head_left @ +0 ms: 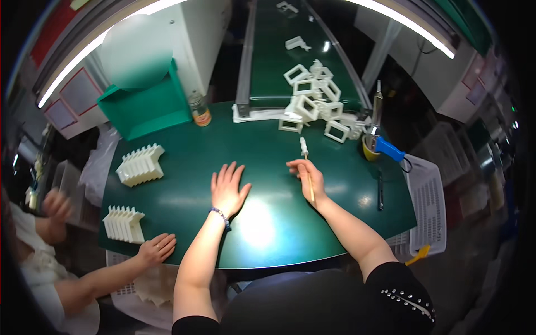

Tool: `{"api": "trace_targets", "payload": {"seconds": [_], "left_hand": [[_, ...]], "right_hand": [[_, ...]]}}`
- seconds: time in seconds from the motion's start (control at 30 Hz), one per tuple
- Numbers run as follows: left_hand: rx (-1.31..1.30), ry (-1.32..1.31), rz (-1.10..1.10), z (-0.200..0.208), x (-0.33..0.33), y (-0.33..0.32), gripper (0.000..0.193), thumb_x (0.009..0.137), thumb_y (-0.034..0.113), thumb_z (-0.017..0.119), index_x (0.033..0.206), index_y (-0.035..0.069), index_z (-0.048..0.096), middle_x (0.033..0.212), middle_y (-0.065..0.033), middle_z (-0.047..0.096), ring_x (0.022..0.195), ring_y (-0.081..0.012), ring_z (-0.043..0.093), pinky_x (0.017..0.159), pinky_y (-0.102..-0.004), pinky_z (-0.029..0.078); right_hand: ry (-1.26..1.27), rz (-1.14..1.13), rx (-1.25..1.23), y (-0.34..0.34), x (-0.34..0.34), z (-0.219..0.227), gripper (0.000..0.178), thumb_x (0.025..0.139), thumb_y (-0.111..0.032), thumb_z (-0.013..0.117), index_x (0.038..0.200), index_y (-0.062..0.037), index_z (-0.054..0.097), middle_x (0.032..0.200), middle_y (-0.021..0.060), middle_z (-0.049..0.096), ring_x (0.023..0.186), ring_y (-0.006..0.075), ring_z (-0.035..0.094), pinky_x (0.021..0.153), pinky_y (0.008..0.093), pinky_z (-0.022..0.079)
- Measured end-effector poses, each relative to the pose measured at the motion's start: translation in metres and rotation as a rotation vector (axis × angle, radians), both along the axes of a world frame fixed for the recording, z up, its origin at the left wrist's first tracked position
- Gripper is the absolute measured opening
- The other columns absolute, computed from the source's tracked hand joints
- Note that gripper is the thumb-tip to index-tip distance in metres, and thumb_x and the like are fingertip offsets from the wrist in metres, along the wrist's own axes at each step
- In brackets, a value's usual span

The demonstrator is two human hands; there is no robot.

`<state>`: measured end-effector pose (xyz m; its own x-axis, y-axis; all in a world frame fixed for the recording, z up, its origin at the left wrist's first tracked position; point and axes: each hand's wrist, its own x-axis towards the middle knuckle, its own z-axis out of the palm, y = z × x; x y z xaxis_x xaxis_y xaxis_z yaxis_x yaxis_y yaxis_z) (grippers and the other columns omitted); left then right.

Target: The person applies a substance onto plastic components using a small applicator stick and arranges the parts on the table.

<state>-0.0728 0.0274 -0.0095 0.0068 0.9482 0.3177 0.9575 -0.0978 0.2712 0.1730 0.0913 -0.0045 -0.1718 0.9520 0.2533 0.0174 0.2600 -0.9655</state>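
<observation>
My left hand point(227, 191) lies flat on the dark green table point(192, 159), fingers spread, with nothing in it. A beaded bracelet is on that wrist. To its right, my right hand point(310, 178) grips a thin wooden stick point(311, 188) between thumb and fingers. The stick's far end carries a white, wrapped-looking tip point(304, 146), like a large swab. That tip points toward a pile of white plastic frames point(306, 107), a little apart from them. The pile sits where the conveyor belt point(277, 71) meets the table.
Two stacks of white parts point(140, 166) point(124, 225) stand at left. Near the lower one rests a co-worker's hand point(157, 249). A green bin point(153, 114) and bottle point(200, 110) stand behind. At right are a blue-handled tool point(389, 149) in a yellow cup point(370, 149), a black pen-like tool point(381, 191) and a white basket point(429, 206).
</observation>
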Motion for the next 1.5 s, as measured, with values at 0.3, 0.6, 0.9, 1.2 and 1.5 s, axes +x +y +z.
{"api": "trace_targets", "payload": {"seconds": [0.3, 0.6, 0.9, 1.2, 1.5], "left_hand": [[-0.103, -0.193, -0.097, 0.019, 0.054, -0.027, 0.048, 0.079, 0.041, 0.062, 0.118, 0.013, 0.059, 0.132, -0.0137, 0.049, 0.128, -0.0349, 0.04, 0.106, -0.0493, 0.029], [0.027, -0.607, -0.332, 0.009, 0.046, -0.017, 0.025, 0.079, 0.014, 0.064, 0.103, 0.007, 0.066, 0.113, -0.0117, 0.061, 0.108, -0.0291, 0.056, 0.095, -0.0417, 0.043], [-0.25, -1.873, -0.356, -0.01, 0.061, -0.025, 0.075, 0.088, 0.023, 0.064, 0.143, 0.012, 0.016, 0.129, -0.0149, 0.044, 0.112, -0.0233, 0.052, 0.092, -0.0365, 0.047], [-0.103, -1.811, -0.234, -0.006, 0.052, -0.012, 0.058, 0.088, 0.019, 0.061, 0.135, 0.014, 0.029, 0.116, -0.0142, 0.052, 0.099, -0.0204, 0.059, 0.075, -0.0325, 0.054], [-0.154, -1.913, 0.007, 0.052, 0.02, -0.052, 0.054, 0.088, 0.022, 0.061, 0.134, 0.016, 0.032, 0.121, -0.0173, 0.052, 0.102, -0.0287, 0.062, 0.074, -0.0384, 0.059]], "right_hand": [[-1.175, -0.711, 0.55, 0.091, 0.091, 0.048, 0.049, 0.073, -0.013, 0.072, 0.116, -0.0064, 0.05, 0.125, 0.015, 0.051, 0.116, 0.0313, 0.047, 0.093, 0.0431, 0.038], [-0.847, -0.367, 0.311, 0.093, 0.08, 0.028, 0.025, 0.073, -0.014, 0.069, 0.088, -0.0075, 0.05, 0.081, 0.0138, 0.061, 0.08, 0.0347, 0.062, 0.068, 0.0436, 0.047], [-0.514, 0.263, -0.107, -0.07, -0.051, 0.052, 0.018, 0.076, -0.012, 0.067, 0.089, -0.0063, 0.056, 0.086, 0.0119, 0.059, 0.079, 0.026, 0.06, 0.073, 0.0349, 0.049], [-0.333, 0.232, 0.371, -0.063, -0.043, 0.012, 0.036, 0.071, 0.001, 0.07, 0.105, -0.0023, 0.058, 0.103, 0.0132, 0.06, 0.096, 0.0264, 0.06, 0.084, 0.0353, 0.049], [-0.019, 0.283, 0.525, -0.035, -0.048, 0.011, 0.027, 0.077, -0.013, 0.066, 0.101, -0.0009, 0.064, 0.098, 0.0122, 0.065, 0.08, 0.0262, 0.06, 0.073, 0.0352, 0.046]]}}
